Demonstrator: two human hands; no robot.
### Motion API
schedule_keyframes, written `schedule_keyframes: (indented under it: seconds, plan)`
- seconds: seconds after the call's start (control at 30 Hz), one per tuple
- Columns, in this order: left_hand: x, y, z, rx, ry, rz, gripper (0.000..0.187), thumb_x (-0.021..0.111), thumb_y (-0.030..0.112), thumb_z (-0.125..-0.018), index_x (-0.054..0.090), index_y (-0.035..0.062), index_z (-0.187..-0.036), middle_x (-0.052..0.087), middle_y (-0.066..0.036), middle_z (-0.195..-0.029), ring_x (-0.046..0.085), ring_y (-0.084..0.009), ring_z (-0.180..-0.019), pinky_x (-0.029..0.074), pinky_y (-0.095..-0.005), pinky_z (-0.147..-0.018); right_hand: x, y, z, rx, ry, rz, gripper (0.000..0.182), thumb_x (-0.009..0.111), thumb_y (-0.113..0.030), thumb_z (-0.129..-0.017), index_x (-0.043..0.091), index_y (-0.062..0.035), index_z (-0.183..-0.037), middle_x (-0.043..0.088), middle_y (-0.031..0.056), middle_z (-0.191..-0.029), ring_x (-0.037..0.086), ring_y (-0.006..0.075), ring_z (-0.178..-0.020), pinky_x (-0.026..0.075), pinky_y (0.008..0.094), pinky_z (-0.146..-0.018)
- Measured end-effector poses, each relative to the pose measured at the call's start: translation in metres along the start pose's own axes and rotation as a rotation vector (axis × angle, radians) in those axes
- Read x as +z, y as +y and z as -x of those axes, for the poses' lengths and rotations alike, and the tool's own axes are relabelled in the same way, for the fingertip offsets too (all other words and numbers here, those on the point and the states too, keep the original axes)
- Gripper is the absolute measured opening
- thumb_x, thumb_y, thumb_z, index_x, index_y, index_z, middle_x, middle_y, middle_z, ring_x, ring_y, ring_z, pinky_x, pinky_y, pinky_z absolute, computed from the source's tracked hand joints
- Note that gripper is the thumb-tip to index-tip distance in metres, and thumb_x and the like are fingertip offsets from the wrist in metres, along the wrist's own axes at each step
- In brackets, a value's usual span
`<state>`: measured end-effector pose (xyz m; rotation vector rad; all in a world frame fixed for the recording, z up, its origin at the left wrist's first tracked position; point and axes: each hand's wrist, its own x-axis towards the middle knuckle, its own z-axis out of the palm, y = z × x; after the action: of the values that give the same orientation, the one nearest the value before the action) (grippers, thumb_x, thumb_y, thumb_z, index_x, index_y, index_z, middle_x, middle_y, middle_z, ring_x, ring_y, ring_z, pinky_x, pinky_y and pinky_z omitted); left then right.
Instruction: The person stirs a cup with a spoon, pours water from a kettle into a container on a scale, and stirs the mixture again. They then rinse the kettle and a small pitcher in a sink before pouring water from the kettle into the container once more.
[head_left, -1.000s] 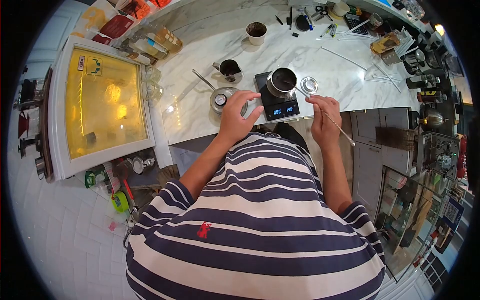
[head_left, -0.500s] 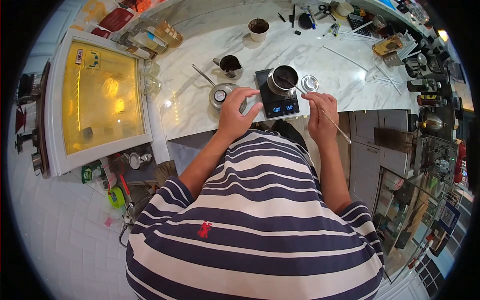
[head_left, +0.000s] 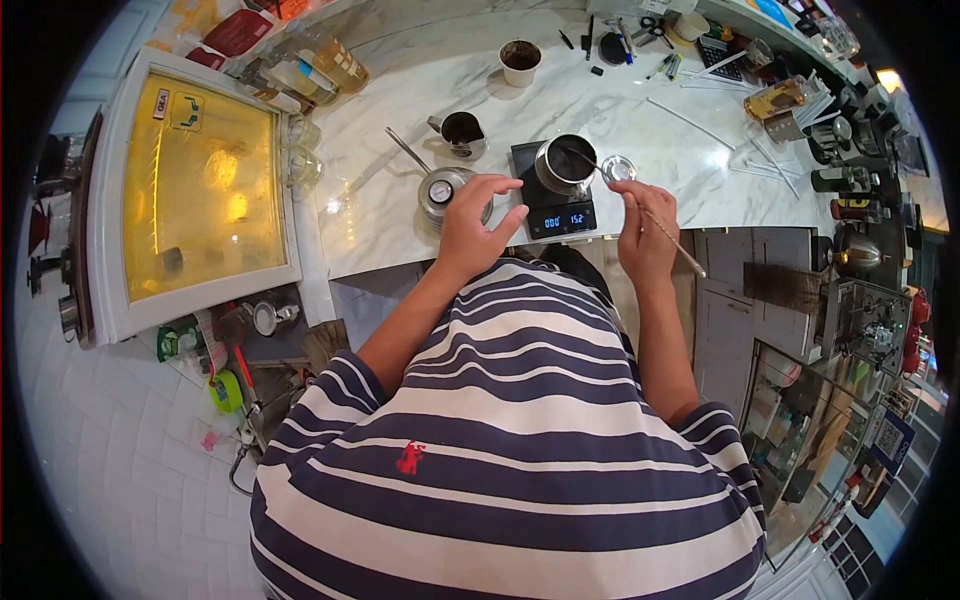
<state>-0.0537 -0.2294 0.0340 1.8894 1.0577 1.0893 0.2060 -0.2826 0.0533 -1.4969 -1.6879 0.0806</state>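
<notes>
A black digital scale (head_left: 560, 222) lies at the counter's front edge, its display lit in blue and reading about 15.2. Standing on it is a round metal cup (head_left: 568, 189) with a dark inside. My right hand (head_left: 647, 228) pinches a long twisted-handle bar spoon (head_left: 677, 245), whose far end reaches over the rim into the cup; what that tip touches is hard to see. My left hand (head_left: 472, 225) hangs open by the scale's left side, thumb and fingers apart. Partly behind it sits a metal kettle (head_left: 433, 205) with a dial thermometer and a long handle.
Beyond the kettle stands a metal pitcher (head_left: 462, 133), and a paper cup (head_left: 519, 62) with dark contents is farther back. A small round metal piece (head_left: 619, 168) lies right of the scale. Straws (head_left: 690, 122), pens and scissors are scattered at the back right. Bottles (head_left: 330, 65) line the left.
The scale's reading has gone from about 15.0 to 15.2. My right hand and the bar spoon have shifted slightly, while my left hand stays nearly where it was.
</notes>
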Motion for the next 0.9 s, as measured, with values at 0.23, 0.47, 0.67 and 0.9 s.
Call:
schedule_keyframes:
  seconds: [0.23, 0.47, 0.67, 0.9]
  plan:
    - [0.0, -0.001, -0.003, -0.003, 0.03, -0.017, 0.032, 0.081, 0.015, -0.086, 0.073, 0.0058, -0.116, 0.071, -0.012, -0.111, 0.068, -0.0283, -0.099, 0.053, -0.0388, -0.09, -0.013, -0.001, 0.007, -0.03, -0.016, -0.054, 0.014, 0.064, -0.002, -0.1, 0.073, -0.0071, -0.109, 0.077, 0.0084, -0.105, 0.071, 0.0268, -0.098, 0.047, 0.0416, -0.096]
    - [0.003, -0.001, -0.003, -0.008, 0.011, 0.011, 0.032, 0.081, 0.015, -0.086, 0.073, 0.0061, -0.116, 0.072, -0.012, -0.111, 0.068, -0.0277, -0.099, 0.054, -0.0386, -0.09, -0.008, 0.0, 0.0, 0.021, 0.008, -0.011, 0.012, 0.065, -0.003, -0.1, 0.074, -0.0072, -0.107, 0.077, 0.0086, -0.105, 0.071, 0.0281, -0.098, 0.048, 0.0413, -0.095]
    - [0.006, -0.001, 0.0, -0.015, 0.006, 0.023, 0.032, 0.082, 0.015, -0.086, 0.073, 0.0058, -0.116, 0.072, -0.013, -0.11, 0.068, -0.0279, -0.098, 0.054, -0.0385, -0.089, -0.015, -0.007, 0.0, -0.049, -0.058, -0.014, 0.013, 0.062, -0.003, -0.103, 0.073, -0.0062, -0.108, 0.077, 0.0102, -0.109, 0.071, 0.0285, -0.104, 0.05, 0.04, -0.096]
    - [0.007, 0.003, 0.002, -0.012, -0.012, 0.035, 0.032, 0.082, 0.015, -0.086, 0.073, 0.0052, -0.116, 0.071, -0.013, -0.109, 0.068, -0.0288, -0.098, 0.054, -0.0389, -0.089, -0.01, 0.001, -0.006, -0.026, 0.017, 0.008, 0.011, 0.067, -0.002, -0.099, 0.074, -0.0065, -0.105, 0.076, 0.0096, -0.103, 0.071, 0.0279, -0.101, 0.048, 0.0417, -0.093]
